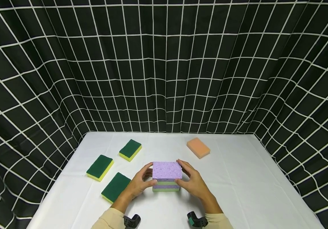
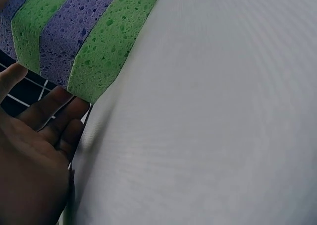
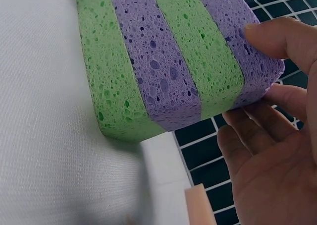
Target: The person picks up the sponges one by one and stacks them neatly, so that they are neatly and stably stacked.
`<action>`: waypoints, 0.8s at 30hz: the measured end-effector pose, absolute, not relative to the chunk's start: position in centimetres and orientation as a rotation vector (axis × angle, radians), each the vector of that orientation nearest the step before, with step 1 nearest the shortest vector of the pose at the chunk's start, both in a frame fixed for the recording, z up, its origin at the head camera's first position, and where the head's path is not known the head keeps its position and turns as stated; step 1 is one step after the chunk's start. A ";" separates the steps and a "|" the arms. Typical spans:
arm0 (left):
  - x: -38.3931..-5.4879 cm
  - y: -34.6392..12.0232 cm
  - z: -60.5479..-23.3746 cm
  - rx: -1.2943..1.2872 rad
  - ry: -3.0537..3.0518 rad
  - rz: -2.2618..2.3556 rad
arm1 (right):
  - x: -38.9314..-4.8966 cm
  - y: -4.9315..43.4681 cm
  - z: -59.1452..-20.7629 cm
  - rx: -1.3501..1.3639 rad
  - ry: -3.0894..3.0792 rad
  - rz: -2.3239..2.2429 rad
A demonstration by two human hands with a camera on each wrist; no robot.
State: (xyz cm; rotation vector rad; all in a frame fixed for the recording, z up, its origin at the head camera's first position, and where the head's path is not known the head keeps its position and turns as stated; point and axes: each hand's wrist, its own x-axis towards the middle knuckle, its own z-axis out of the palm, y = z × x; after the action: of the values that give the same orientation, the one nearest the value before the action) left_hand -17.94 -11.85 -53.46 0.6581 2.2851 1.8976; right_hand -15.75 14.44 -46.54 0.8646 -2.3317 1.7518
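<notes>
A stack of sponges stands at the front middle of the table in alternating colours. From the bottom up these are a green sponge (image 3: 109, 71), a purple sponge (image 3: 158, 71), another green sponge (image 3: 203, 46) and a purple top sponge (image 1: 167, 170). My left hand (image 1: 139, 182) holds the top sponge's left side, thumb at its front corner; its lower fingers (image 2: 72, 136) spread beside the stack. On the other side my right hand (image 1: 194, 182) grips the same sponge, thumb on its front face and index finger at the far corner. Its other fingers extend beside the stack.
Left of the stack lie three green-and-yellow scouring sponges: a near one (image 1: 116, 187), a far-left one (image 1: 99, 166) and a back one (image 1: 130, 149). An orange sponge (image 1: 198, 147) lies at the back right. Dark grid curtains (image 1: 164, 73) surround the white table (image 1: 255, 184).
</notes>
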 end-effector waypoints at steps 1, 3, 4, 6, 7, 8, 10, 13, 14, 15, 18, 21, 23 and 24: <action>-18.1 -11.8 -53.8 0.658 2.295 1.900 | -15.7 14.5 -46.5 0.864 -2.332 1.757; -18.1 -11.7 -53.7 0.659 2.284 1.919 | -15.7 14.5 -46.5 0.860 -2.331 1.759; -18.2 -11.7 -53.6 0.653 2.275 1.930 | -15.7 14.5 -46.5 0.861 -2.328 1.760; -18.2 -11.7 -53.3 0.650 2.270 1.937 | -15.7 14.5 -46.5 0.864 -2.324 1.763; -18.3 -11.6 -53.1 0.644 2.261 1.941 | -15.7 14.5 -46.5 0.864 -2.323 1.764; -18.2 -11.6 -52.9 0.643 2.259 1.943 | -15.7 14.5 -46.5 0.864 -2.323 1.763; -18.2 -11.5 -52.3 0.638 2.240 1.947 | -15.7 14.5 -46.6 0.862 -2.326 1.763; -17.8 -11.4 -51.0 0.665 2.208 1.955 | -15.7 14.6 -46.6 0.856 -2.333 1.762; -17.6 -11.4 -50.5 0.675 2.202 1.957 | -15.7 14.6 -46.7 0.854 -2.335 1.763; -17.5 -11.3 -50.1 0.685 2.197 1.956 | -15.7 14.6 -46.7 0.854 -2.335 1.764; -17.1 -11.2 -49.0 0.718 2.208 1.946 | -15.8 14.6 -46.8 0.858 -2.331 1.766; -17.0 -11.0 -48.8 0.728 2.218 1.954 | -15.8 14.6 -46.8 0.868 -2.323 1.768; -17.0 -11.0 -48.8 0.723 2.214 1.968 | -15.8 14.6 -46.7 0.870 -2.325 1.766; -17.0 -11.0 -48.8 0.716 2.210 1.971 | -15.8 14.6 -46.7 0.871 -2.325 1.765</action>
State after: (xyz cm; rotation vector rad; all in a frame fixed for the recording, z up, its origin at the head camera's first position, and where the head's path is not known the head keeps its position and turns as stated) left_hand -16.99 -11.03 -48.79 0.7157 2.2105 1.9708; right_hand -15.79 14.55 -46.67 0.8713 -2.3253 1.7653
